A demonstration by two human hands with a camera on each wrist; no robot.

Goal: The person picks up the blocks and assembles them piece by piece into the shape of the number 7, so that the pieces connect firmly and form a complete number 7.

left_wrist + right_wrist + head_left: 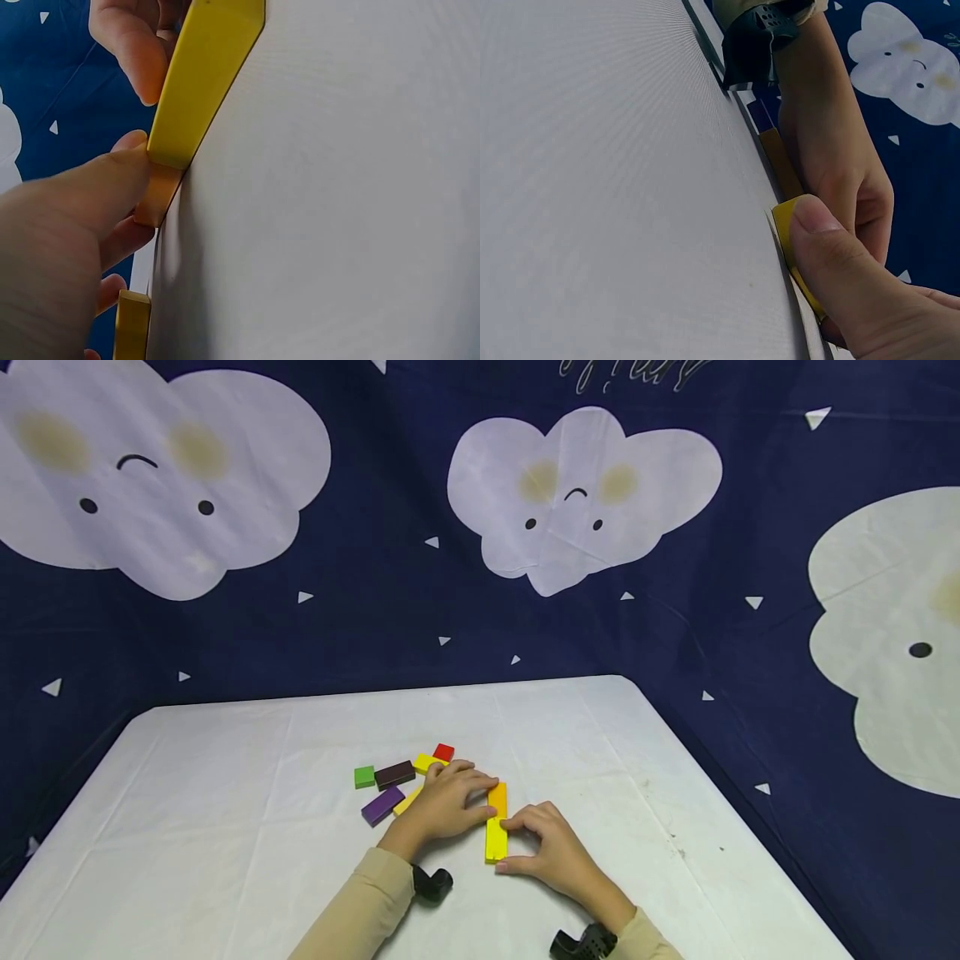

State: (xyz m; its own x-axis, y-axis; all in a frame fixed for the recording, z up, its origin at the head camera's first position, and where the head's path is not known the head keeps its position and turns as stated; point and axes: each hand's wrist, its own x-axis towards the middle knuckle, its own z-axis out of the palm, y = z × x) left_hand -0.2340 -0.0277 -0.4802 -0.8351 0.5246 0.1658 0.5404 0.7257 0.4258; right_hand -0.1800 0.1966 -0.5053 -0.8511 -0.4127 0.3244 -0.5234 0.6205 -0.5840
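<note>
On the white table an orange block (498, 795) and a bright yellow block (496, 843) lie end to end in one straight line. My left hand (446, 802) pinches the orange block at the far end between thumb and forefinger. From the right, my right hand (551, 852) holds the yellow block, thumb at its near end and forefinger by the joint. In the left wrist view the yellow block (210, 75) meets the orange block (159, 193) end to end. The right thumb (821, 225) covers part of the yellow block in the right wrist view.
Left of the hands lie a green block (364, 777), a dark brown block (395, 774), a purple block (382, 806), a red block (444, 752) and two yellow ones, partly behind my left hand. A dark blue cloth with clouds (585, 502) hangs behind the table (225, 827).
</note>
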